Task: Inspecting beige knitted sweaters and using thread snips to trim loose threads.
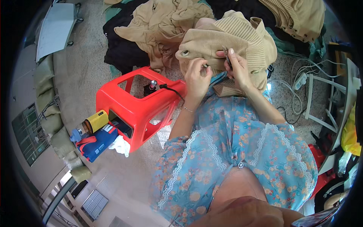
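Observation:
A tan ribbed knit sweater [232, 41] lies bunched across my lap. My right hand [238, 70] is closed around small metal thread snips [227, 56], whose tips point away from me over the knit. Just left of it, my left hand [198, 77] is pinched at the sweater's near edge. A small dark bit shows at its fingertips, too little to name. A dark round spot, perhaps a button or buttonhole, shows on the knit beyond my left hand.
To my left stands a red plastic stool [140, 109] with a black cable, a bottle in a yellow sleeve [96, 121] and a blue bag [99, 143]. More tan knitwear [162, 24] is heaped ahead on dark cloth. White cables [302, 75] lie at right near a metal frame.

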Demonstrator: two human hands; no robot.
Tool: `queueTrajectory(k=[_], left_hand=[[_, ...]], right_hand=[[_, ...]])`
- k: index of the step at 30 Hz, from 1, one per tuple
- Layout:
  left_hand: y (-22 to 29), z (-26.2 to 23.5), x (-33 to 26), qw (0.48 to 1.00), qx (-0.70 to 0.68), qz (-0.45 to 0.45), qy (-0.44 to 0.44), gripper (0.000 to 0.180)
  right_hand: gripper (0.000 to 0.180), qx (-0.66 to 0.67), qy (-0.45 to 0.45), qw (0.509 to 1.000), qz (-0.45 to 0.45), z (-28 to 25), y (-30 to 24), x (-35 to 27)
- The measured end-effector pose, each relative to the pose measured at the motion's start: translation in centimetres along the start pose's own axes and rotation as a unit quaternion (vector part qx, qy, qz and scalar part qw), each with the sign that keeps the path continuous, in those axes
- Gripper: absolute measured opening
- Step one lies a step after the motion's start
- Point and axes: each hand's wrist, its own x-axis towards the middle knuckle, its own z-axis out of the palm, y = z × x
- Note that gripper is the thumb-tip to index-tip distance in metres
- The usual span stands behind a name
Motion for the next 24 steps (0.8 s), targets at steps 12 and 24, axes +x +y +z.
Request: queueTrajectory(k=[12, 24], left_hand=[[-0.6, -1.0, 0.7, 0.995, -0.074, -0.062, -0.041, 0.032], [-1.1, -1.3, 0.9, 0.994, -0.090, -0.012, -0.065, 0.027]], right_hand=[[0.023, -0.271, -0.024, 0.926, -0.261, 0.2, 2.8, 0.9], [0.016, -0.281, 0.003, 0.919, -0.276, 0.1, 3.3, 1.9]])
